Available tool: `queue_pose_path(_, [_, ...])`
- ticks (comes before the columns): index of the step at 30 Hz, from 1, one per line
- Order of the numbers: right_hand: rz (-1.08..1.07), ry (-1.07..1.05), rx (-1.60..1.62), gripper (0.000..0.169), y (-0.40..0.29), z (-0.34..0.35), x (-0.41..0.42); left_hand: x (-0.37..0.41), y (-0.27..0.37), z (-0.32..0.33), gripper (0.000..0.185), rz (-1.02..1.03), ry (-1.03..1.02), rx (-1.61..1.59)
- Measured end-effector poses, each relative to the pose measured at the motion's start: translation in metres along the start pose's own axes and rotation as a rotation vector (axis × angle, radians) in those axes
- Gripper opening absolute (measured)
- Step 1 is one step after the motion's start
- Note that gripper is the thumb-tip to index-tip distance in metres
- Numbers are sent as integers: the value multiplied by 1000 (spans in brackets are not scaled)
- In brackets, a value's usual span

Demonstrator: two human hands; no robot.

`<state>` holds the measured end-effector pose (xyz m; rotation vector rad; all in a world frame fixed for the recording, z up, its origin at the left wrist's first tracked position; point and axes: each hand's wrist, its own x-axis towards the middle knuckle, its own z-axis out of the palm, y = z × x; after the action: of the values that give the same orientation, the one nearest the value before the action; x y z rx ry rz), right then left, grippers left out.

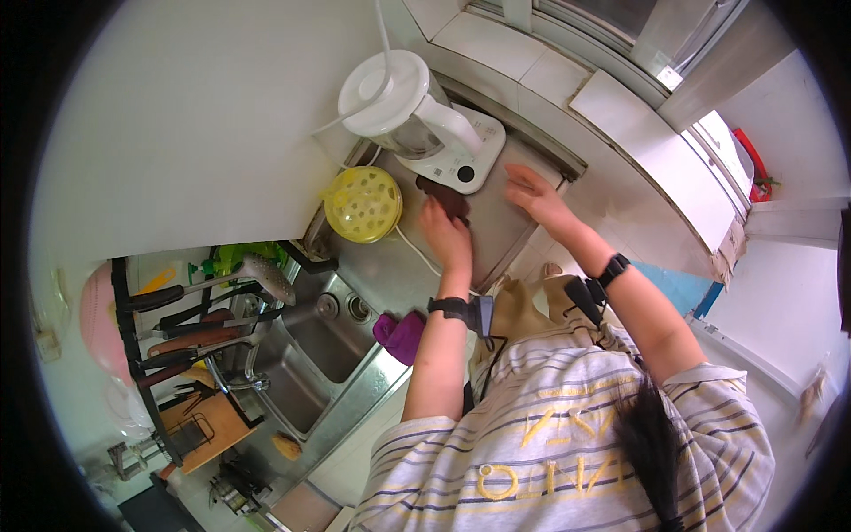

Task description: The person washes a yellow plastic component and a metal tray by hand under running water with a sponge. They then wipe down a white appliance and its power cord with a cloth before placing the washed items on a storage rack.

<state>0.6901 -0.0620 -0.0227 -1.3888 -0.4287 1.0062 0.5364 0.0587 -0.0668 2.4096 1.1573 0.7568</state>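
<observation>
My left hand (447,233) is on a dark brown cloth (455,201), its fingers gripping the cloth against the countertop. Part of the cloth is hidden under the hand. Just beyond it stands a white electric kettle (389,100) with a glass body, on a flat white base (439,171) with a black round knob. My right hand (542,203) hovers over the counter to the right of the base, holding nothing, fingers loosely bent and somewhat apart. To the left of my left hand is a round yellow lidded container (364,204) with a patterned top.
A white cord runs over the kettle lid; another crosses the counter (365,256). On the left, a double steel sink (332,332) has a purple cloth (402,336) on its edge. Beyond the sink, a black rack holds several utensils, including a slotted spoon (266,276). A tiled window ledge (658,159) borders the right.
</observation>
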Motion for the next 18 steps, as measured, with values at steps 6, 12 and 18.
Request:
queue_pose_path(6, [95, -24, -61, 42, -9, -68, -56, -33, 25, -5, 46, 98, -200, -3])
queue_pose_path(12, [98, 75, -4, 35, -15, -108, -81, -35, 73, -3, 49, 308, -447, -31])
queue_pose_path(18, [114, 64, -50, 34, -13, -123, -89, 9, 125, 66, 64, 418, -255, 62])
